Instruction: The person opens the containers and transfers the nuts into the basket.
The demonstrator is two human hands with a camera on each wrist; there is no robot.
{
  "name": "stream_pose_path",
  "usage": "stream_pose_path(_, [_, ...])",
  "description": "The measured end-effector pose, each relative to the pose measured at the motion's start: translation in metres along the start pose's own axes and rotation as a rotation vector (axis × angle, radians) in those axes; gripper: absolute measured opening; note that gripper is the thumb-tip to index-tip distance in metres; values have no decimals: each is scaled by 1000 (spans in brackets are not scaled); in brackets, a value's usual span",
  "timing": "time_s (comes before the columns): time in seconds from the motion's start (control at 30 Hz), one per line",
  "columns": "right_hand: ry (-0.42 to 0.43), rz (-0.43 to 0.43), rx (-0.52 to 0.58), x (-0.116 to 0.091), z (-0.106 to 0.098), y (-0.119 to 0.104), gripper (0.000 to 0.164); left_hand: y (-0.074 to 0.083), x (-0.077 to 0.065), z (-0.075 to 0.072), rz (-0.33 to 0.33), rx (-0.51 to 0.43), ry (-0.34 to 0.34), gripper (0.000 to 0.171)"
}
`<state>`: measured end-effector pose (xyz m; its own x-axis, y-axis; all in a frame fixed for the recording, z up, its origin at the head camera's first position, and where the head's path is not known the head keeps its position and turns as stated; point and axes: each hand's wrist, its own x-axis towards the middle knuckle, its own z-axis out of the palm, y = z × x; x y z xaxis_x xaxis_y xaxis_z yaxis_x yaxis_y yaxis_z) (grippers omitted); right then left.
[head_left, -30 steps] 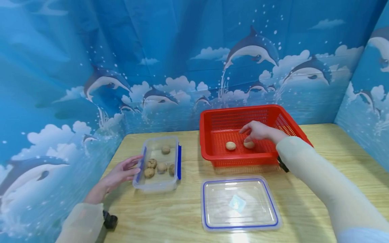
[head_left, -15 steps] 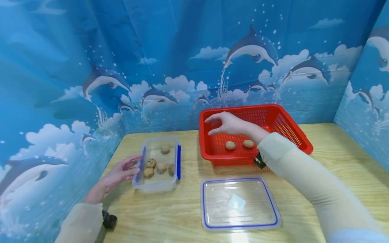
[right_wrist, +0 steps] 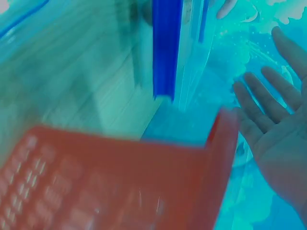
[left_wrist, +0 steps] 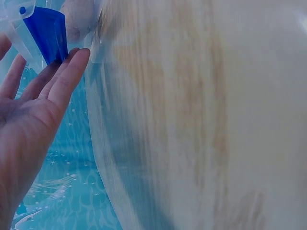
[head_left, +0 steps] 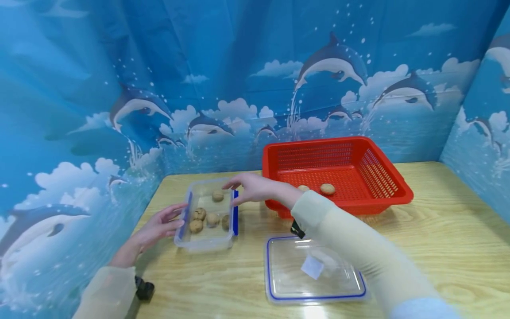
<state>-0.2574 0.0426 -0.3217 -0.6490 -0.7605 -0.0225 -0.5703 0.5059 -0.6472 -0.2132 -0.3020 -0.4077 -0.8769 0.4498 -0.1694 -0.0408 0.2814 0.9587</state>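
A clear plastic container (head_left: 205, 243) with blue side flaps holds several walnuts (head_left: 196, 226) on the left of the table. My left hand (head_left: 161, 225) rests its extended fingers against the container's left side; in the left wrist view the fingertips meet a blue flap (left_wrist: 50, 36). My right hand (head_left: 253, 188) hovers at the container's right edge, near the far walnut (head_left: 217, 196). Its palm and spread fingers show bare in the right wrist view. Two walnuts lie in the red basket (head_left: 384, 177), one (head_left: 327, 189) in full view and the other partly hidden by my right forearm.
A clear lid (head_left: 295, 283) with a blue seal lies flat on the wooden table (head_left: 211, 279), in front of the basket and partly under my right arm in this view. A dolphin-print curtain (head_left: 239, 88) stands behind and along the sides.
My right hand has left the walnut in the red basket and swung left, over the basket's rim, to the clear container. Both basket walnuts stay put. My left hand has not moved.
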Motion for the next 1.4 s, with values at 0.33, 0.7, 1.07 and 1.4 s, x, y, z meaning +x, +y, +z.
stream_pose_path(0.33, [-90, -63, -97, 31, 34, -5, 50, 0, 0, 1, -14, -8, 16, 65])
stream_pose_path(0.7, [-159, 19, -262, 49, 50, -4, 48, 0, 1, 0, -13, -5, 17, 64])
stream_pose_path(1.07, [-151, 40, -302, 55, 59, -2, 55, -1, 3, 1, -10, -20, 17, 63])
stream_pose_path(1.4, [-149, 24, -200, 54, 61, 1, 55, -2, 5, 1, -10, -21, 20, 66])
